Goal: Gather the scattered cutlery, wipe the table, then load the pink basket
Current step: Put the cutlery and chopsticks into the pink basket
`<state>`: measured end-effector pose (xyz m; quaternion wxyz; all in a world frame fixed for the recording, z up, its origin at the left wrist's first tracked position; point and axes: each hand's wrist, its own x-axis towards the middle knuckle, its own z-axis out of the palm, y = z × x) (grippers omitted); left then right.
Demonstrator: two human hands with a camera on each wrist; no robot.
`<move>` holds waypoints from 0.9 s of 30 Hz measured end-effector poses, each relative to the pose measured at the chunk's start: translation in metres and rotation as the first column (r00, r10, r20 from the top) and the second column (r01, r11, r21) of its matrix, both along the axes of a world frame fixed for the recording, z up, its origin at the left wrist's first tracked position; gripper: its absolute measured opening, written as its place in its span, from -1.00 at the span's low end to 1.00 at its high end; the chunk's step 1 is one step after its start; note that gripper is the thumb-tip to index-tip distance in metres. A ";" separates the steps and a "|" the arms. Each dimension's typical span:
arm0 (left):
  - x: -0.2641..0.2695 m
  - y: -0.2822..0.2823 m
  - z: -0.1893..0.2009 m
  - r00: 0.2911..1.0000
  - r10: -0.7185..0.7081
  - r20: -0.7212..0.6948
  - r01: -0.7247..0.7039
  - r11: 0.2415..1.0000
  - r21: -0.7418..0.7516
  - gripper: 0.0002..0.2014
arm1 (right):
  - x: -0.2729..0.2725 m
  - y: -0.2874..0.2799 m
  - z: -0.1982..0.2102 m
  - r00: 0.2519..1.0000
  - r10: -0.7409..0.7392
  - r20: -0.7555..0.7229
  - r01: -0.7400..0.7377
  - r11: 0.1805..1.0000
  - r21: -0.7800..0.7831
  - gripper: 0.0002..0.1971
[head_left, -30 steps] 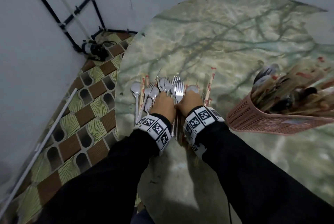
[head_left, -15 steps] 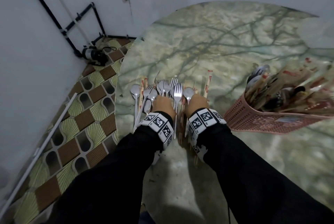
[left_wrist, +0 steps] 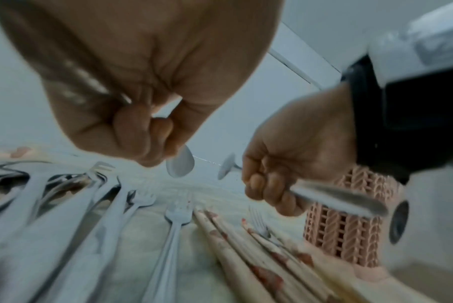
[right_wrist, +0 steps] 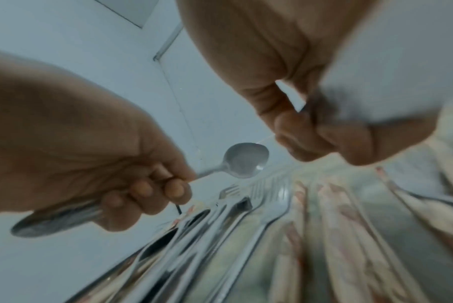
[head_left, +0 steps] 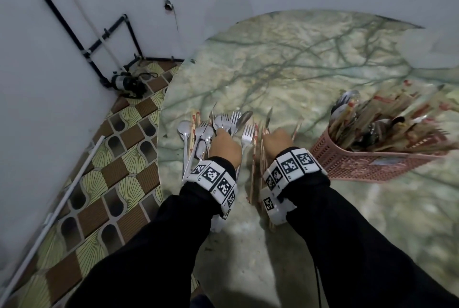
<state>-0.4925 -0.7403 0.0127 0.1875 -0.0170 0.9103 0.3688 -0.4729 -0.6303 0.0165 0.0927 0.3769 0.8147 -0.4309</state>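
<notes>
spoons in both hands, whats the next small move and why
Probably carry both across to the pink basket and drop them in. The left hand grips one spoon and the right hand grips another, both lifted clear of the forks and wrapped chopsticks lying on the table. The basket stands to the right, already holding cutlery.

eatery – basket (head_left: 372,166) of wrapped chopsticks (many), marble table (head_left: 298,71), tiled floor (head_left: 99,183).
</notes>
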 end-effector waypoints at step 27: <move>-0.011 0.011 -0.010 0.977 -0.215 -0.003 0.202 0.924 -0.325 -0.78 | -0.009 -0.029 -0.016 0.945 0.291 0.150 -0.323 0.900 0.292 -0.81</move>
